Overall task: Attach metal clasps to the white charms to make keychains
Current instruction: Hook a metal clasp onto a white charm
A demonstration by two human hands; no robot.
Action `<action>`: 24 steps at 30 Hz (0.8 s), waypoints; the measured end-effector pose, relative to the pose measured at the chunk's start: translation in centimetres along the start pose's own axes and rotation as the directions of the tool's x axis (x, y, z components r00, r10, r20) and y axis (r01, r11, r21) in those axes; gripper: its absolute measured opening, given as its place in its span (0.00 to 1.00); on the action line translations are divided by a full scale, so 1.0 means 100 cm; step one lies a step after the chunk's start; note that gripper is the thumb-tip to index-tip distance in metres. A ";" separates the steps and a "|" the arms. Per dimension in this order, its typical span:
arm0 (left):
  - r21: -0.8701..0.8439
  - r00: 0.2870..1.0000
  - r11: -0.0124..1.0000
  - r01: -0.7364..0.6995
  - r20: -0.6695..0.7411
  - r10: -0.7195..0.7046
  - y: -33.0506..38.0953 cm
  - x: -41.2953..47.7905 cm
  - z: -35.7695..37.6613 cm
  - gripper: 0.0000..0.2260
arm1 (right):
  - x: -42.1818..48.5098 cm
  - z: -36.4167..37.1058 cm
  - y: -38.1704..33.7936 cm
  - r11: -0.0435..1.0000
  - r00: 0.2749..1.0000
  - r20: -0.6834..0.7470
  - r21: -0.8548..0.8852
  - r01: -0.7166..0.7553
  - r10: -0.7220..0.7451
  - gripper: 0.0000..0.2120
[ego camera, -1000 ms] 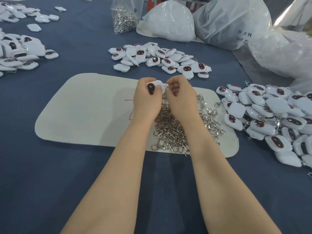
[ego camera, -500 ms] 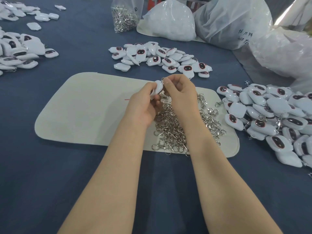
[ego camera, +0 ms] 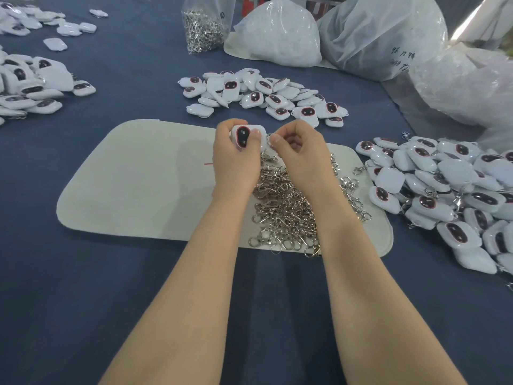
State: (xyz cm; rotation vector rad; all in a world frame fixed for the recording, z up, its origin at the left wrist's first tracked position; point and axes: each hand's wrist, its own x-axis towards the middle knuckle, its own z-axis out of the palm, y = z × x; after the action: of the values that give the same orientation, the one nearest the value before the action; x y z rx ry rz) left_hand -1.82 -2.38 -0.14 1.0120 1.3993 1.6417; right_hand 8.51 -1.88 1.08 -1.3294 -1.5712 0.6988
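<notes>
Nearest us, a heap of metal clasps (ego camera: pixel 288 207) lies on the pale mat (ego camera: pixel 144 184) on the blue counter (ego camera: pixel 83 301). Just above it the left hand (ego camera: pixel 236 162) has its fingers wrapped around a white charm (ego camera: pixel 245 137), dark face toward us, while the right hand (ego camera: pixel 298 151) pinches a clasp (ego camera: pixel 268 138) at the charm's edge. Beyond, a pile of loose charms (ego camera: pixel 263 95), then a bag of clasps (ego camera: pixel 204 26).
</notes>
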 end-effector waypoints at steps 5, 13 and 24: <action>-0.173 0.978 0.963 0.207 0.013 -0.208 0.000 0.005 -0.001 0.06 | 0.000 -0.002 -0.001 1.000 0.999 0.041 -0.011 0.016 -0.016 0.07; 0.199 0.973 0.953 -0.230 0.085 0.216 -0.002 -0.004 -0.003 0.08 | 0.003 -0.004 0.004 0.990 0.989 0.124 -0.129 -0.063 0.079 0.09; -0.444 0.917 0.808 0.388 0.094 -0.388 0.004 0.006 -0.005 0.04 | -0.001 0.005 -0.003 0.996 0.991 0.129 0.081 -0.040 0.029 0.05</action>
State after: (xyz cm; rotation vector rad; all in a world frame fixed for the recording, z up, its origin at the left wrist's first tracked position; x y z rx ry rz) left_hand -2.53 -2.13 0.30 0.4150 1.0538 1.5473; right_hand 7.93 -1.97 1.09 -1.2747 -1.6051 0.8765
